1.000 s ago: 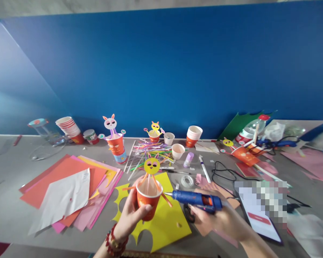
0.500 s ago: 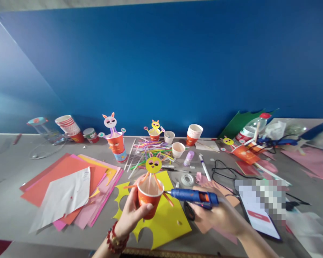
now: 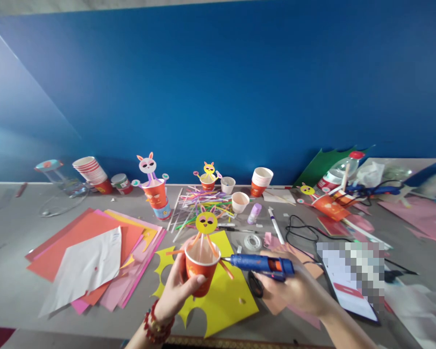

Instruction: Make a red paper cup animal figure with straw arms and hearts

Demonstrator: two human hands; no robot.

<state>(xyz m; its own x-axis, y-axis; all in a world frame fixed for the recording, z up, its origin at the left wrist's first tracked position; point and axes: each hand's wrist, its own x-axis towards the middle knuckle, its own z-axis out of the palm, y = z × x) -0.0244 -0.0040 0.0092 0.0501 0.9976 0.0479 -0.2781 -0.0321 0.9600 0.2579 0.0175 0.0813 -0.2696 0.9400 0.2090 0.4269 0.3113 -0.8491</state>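
My left hand [image 3: 183, 286] is wrapped round an orange paper cup [image 3: 199, 276], thumb across its front. Out of the cup rises a yellow paper animal face [image 3: 206, 223] with ears, on orange straw-like strips, and strips stick out at both sides. In my right hand [image 3: 294, 286] is a blue glue gun [image 3: 261, 264], pointing left. Its nozzle tip is at the cup's right side, by the orange side strip [image 3: 226, 269]; whether it touches cannot be made out. Below lies a yellow sheet [image 3: 228, 300] with rounded cutouts. Black scissor handles [image 3: 255, 285] show beside the glue gun.
Coloured paper sheets [image 3: 131, 271] are piled at left. Behind the cup lie loose straws [image 3: 207, 206], a glue stick [image 3: 255, 213] and a tape roll [image 3: 252, 242]. A finished-looking cup figure [image 3: 154, 191] stands back left. A black cable [image 3: 301, 228] and a tablet [image 3: 349, 286] lie at right.
Almost nothing differs. Both hands, the cup and the glue gun keep their places, and the whole view has shifted very slightly.
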